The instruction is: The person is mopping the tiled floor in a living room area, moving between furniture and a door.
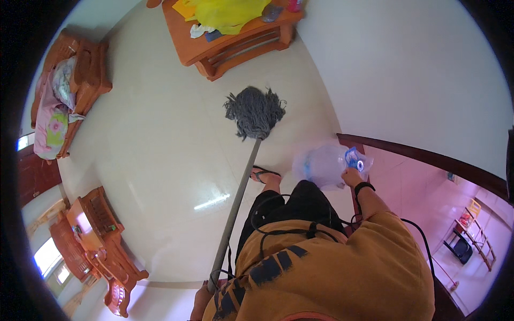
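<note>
A grey string mop (254, 111) rests with its strands spread on the pale tiled floor ahead of me. Its long grey handle slants back toward my lower left. There my left hand (201, 303) is closed round the upper part of the handle, partly cut off by the picture's lower edge. My right hand (351, 177), with a black band at the wrist, is closed on the gathered top of a translucent plastic bag (324, 165). The bag hangs beside my right leg, bulging, with something blue and white at its top. What it contains is too blurred to tell.
A wooden table (195, 45) with yellow cloth (230, 15) stands ahead. To the left are a wooden bench (88, 72) with pink bedding and more carved wooden furniture (96, 224). A white wall runs along the right to a doorway with a dark frame (428, 160).
</note>
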A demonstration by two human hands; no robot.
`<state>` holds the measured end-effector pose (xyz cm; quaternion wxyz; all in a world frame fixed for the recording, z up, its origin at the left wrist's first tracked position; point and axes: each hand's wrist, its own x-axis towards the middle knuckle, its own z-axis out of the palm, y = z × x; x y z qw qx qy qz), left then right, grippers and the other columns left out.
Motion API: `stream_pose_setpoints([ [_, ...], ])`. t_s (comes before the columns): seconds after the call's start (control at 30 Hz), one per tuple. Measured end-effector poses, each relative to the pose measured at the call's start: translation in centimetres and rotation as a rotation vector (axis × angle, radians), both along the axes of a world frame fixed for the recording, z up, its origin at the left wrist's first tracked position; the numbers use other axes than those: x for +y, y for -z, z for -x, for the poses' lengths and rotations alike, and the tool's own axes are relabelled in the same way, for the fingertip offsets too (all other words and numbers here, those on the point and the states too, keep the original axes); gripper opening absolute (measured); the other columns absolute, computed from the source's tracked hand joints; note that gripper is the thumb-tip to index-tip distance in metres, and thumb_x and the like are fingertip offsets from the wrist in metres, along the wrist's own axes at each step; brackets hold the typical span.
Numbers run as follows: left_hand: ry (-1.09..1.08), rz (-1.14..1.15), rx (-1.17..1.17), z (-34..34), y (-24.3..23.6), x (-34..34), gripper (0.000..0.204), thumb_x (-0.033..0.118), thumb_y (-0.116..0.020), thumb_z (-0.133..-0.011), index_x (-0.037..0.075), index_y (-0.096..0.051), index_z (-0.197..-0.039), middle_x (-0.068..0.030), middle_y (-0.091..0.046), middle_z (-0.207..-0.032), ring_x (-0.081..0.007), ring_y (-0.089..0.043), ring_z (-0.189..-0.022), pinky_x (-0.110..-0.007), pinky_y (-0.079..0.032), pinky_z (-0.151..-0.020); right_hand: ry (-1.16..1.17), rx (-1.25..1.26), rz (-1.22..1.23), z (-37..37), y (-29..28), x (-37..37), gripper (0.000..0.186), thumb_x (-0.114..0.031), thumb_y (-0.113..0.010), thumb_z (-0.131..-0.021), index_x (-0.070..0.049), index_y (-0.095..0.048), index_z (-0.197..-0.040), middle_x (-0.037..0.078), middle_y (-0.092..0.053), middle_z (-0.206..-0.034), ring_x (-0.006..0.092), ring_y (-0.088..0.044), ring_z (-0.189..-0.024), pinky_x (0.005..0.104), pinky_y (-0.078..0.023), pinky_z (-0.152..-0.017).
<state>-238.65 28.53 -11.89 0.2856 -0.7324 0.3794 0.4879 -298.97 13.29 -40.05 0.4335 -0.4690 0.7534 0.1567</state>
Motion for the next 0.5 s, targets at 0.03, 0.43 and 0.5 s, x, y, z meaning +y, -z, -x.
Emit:
stream_pose_setpoints([
  [0.03,0.023,-0.012,-0.006,0.4,0.0,0.5,0.033,0.024,-0.065,-0.069,-0.006,-0.053,-0.078,-0.0266,-0.060,-0.077,-0.0394,-0.059,-0.078,-0.042,-0.047,-0.065,-0.051,0.008,-0.011,0.2,-0.5,1.2,0.030,-0.023,-0.045,-0.076,-0.001,-0.061,-0.086,0.022,-0.061,-0.085,0.0369,-0.058,-0.087,0.0431,-0.045,-0.078],
  [0.43,0.135,0.179,0.240,16.5,15.0,-19.2,0.018,0.012,-0.055,-0.069,-0.002,-0.053,-0.058,-0.0128,-0.056,-0.050,-0.0226,-0.058,-0.042,-0.035,-0.047,-0.040,0.072,-0.090,0.248,6.8,-2.5,13.9,0.025,-0.024,-0.049,-0.076,-0.002,-0.060,-0.079,0.022,-0.060,-0.081,0.0370,-0.057,-0.079,0.0439,-0.045,-0.073],
  [0.5,0.210,0.193,0.344,21.5,15.0,-22.3,0.016,0.010,-0.056,-0.068,-0.001,-0.054,-0.057,-0.0123,-0.055,-0.050,-0.0217,-0.057,-0.043,-0.034,-0.047,-0.041,0.102,-0.093,0.281,8.2,-3.2,15.3,0.025,-0.024,-0.049,-0.076,-0.002,-0.061,-0.079,0.022,-0.060,-0.081,0.0369,-0.057,-0.079,0.0442,-0.045,-0.073],
])
